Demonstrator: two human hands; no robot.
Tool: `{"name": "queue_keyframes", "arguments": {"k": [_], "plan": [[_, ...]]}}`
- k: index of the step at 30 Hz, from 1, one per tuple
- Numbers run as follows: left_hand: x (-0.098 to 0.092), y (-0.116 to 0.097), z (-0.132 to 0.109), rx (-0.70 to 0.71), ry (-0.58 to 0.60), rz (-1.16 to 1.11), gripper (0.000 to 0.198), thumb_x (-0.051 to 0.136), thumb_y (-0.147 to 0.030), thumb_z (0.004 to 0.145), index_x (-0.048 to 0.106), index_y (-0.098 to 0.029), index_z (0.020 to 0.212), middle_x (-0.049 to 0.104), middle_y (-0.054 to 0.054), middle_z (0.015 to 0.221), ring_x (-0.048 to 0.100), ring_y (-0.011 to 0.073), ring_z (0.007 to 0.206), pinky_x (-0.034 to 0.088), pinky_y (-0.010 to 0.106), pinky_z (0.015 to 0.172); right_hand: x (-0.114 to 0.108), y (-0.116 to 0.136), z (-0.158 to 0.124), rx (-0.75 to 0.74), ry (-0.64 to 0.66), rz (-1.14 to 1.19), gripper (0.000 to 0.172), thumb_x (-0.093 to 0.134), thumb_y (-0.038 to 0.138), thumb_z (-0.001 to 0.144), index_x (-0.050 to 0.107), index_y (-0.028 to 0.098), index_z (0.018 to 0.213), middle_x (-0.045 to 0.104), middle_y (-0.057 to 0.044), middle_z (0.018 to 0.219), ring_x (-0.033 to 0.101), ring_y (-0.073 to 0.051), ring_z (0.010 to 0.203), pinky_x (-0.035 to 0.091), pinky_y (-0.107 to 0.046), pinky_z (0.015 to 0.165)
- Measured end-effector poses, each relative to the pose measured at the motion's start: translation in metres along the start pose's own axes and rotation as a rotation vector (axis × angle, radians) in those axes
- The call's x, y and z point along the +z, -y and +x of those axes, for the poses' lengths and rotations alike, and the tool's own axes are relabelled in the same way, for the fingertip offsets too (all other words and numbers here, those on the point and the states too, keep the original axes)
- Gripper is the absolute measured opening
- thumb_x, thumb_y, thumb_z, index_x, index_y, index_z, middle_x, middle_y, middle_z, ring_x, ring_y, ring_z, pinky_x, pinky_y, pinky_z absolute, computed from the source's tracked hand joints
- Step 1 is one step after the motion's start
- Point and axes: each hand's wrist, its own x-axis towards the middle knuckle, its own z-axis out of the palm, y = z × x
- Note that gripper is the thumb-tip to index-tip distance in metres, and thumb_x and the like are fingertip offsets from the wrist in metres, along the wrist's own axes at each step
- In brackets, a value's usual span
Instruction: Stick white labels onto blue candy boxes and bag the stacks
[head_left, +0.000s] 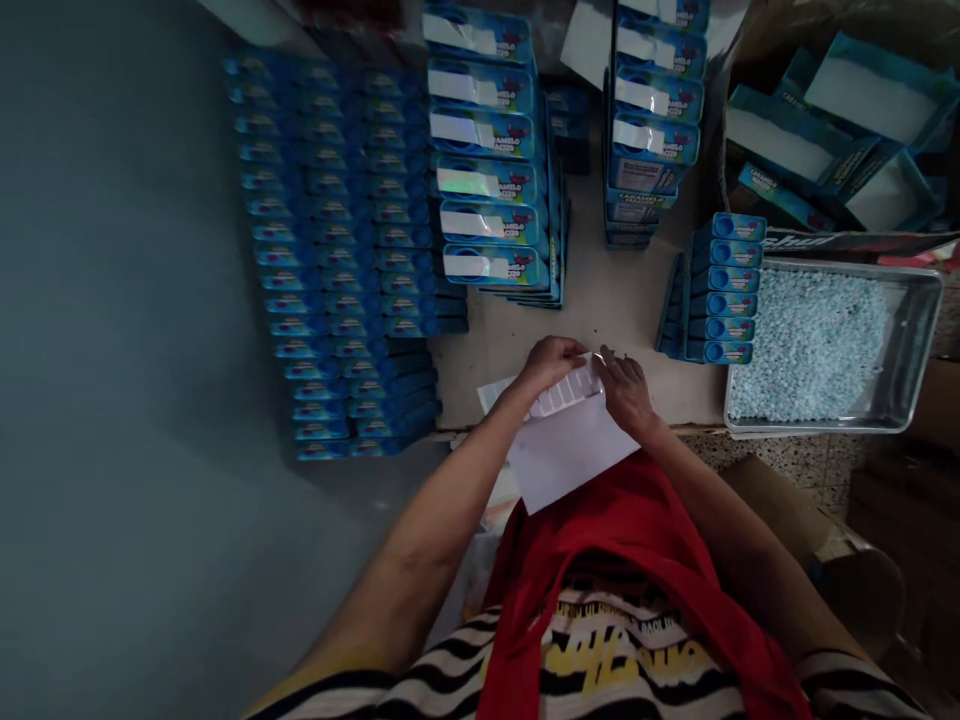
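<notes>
My left hand (553, 362) has its fingers closed at the upper edge of a sheet of white labels (564, 393), near the table's front edge. My right hand (626, 388) pinches the right end of that sheet; its thumb and fingertips come close to those of my left hand. A plain white backing sheet (574, 455) hangs folded toward my red apron. Whether a single loose label is between the fingertips is too small to tell. Beyond my hands stand stacked blue candy boxes (491, 265), several with white strips across their tops.
Rows of blue boxes (345, 300) fill the left side. More stacks (656, 140) and a short group (727, 295) stand to the right. A metal tray (904, 380) holds small pale-blue candies (814, 340). Behind it, a carton holds open blue boxes (874, 90).
</notes>
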Motion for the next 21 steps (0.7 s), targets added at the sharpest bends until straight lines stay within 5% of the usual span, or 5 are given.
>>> {"name": "queue_keyframes", "arguments": {"k": [9,15,21], "plan": [[-0.008,-0.012,-0.014,0.121,0.079,0.088,0.028,0.074,-0.020,0.077,0.085,-0.022,0.104,0.084,0.006,0.103,0.076,0.0256,0.101,0.057,0.036,0.099,-0.017,0.008,0.007,0.101,-0.088,0.053,0.057,0.037,0.013,0.106,0.052,0.018,0.161,0.053,-0.017,0.165,0.050,-0.036,0.145,0.040,-0.055,0.119],[-0.007,-0.008,-0.014,-0.019,0.047,0.032,0.032,0.072,-0.018,0.079,0.084,-0.018,0.108,0.083,0.007,0.102,0.077,0.0236,0.094,0.057,0.032,0.088,-0.007,0.023,0.003,0.103,-0.008,0.011,0.059,0.038,0.008,0.104,0.050,0.015,0.162,0.049,-0.018,0.168,0.045,-0.036,0.150,0.035,-0.053,0.121],[-0.016,-0.012,-0.023,0.047,0.048,0.171,0.024,0.078,-0.018,0.078,0.087,-0.024,0.099,0.083,0.006,0.099,0.074,0.0253,0.095,0.054,0.034,0.091,-0.018,0.031,-0.016,0.141,-0.033,0.003,0.042,0.045,0.017,0.107,0.068,0.016,0.142,0.070,-0.016,0.144,0.054,-0.034,0.136,0.037,-0.050,0.114]]}}
